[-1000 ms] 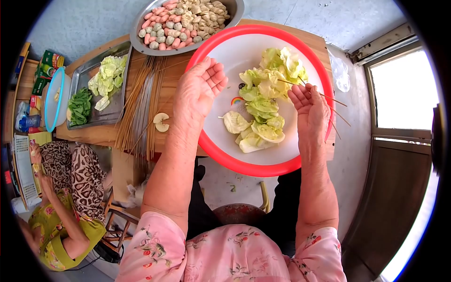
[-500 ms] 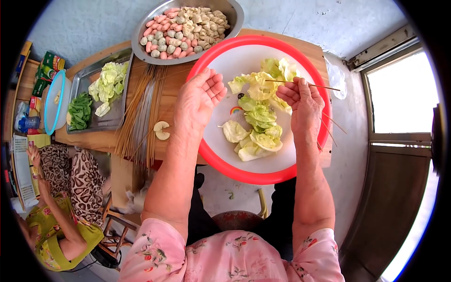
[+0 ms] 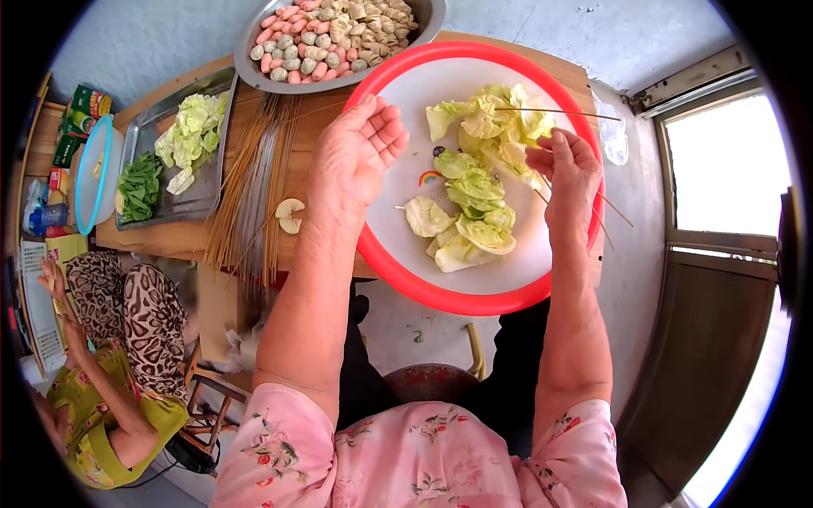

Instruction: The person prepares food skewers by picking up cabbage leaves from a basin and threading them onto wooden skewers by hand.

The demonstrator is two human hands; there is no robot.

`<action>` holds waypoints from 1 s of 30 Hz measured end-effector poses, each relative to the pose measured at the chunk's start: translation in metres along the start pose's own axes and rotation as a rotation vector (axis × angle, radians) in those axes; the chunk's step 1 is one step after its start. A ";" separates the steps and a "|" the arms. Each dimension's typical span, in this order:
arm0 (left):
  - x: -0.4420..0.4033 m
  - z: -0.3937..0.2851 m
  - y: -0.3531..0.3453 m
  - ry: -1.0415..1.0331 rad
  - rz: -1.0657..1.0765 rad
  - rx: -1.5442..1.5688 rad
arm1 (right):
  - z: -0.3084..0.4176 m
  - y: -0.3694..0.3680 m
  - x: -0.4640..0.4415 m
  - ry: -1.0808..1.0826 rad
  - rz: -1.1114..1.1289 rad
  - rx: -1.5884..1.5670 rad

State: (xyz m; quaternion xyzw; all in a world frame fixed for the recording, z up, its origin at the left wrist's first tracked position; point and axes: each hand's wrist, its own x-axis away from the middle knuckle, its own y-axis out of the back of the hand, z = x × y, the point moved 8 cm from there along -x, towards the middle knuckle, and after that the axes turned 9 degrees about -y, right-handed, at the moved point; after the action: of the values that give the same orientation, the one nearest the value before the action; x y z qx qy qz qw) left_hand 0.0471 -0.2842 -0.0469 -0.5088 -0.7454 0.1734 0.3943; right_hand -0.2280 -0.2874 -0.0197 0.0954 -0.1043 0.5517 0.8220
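My left hand (image 3: 360, 157) is palm up over the left rim of a white basin (image 3: 406, 106) with a red edge; its fingers are loosely curled and apart, holding nothing. Over the basin's right side, my right hand (image 3: 569, 173) has its thumb and fingertips together; what lies between them is hidden. Just above those fingertips, a thin skewer (image 3: 584, 113) runs across the upper lettuce leaves (image 3: 487, 118). Further skewers (image 3: 616, 212) pass beneath this hand and stick out past the red rim. Lower lettuce leaves (image 3: 474, 233) rest mid-basin.
A metal bowl (image 3: 246, 63) holds pink sausages and balls. Loose skewers (image 3: 246, 195) and a pale ring-shaped piece (image 3: 289, 216) lie left of the basin. Beyond them are a metal tray (image 3: 190, 203) of greens and a blue-rimmed bowl (image 3: 82, 199). Another person (image 3: 118, 406) sits at lower left.
My right hand has come away from the top skewer, which was at its fingertips half a second ago, and is now below it. My left hand has hardly changed.
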 end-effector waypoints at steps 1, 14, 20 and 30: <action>-0.001 -0.002 0.000 -0.004 0.008 0.002 | 0.001 0.001 0.004 -0.001 0.000 0.002; 0.009 -0.050 0.012 -0.520 -0.212 -0.357 | -0.064 -0.061 0.035 0.213 0.517 1.259; 0.007 -0.042 0.021 -0.467 -0.224 -0.307 | -0.071 -0.067 0.035 0.353 0.568 1.216; 0.010 -0.039 0.013 -0.395 -0.172 -0.281 | -0.041 -0.101 0.084 0.476 0.660 0.822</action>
State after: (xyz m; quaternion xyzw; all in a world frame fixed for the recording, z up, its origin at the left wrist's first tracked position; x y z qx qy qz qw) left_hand 0.0833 -0.2757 -0.0267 -0.4496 -0.8652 0.1301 0.1799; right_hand -0.1006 -0.2390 -0.0397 0.2423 0.2821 0.7804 0.5026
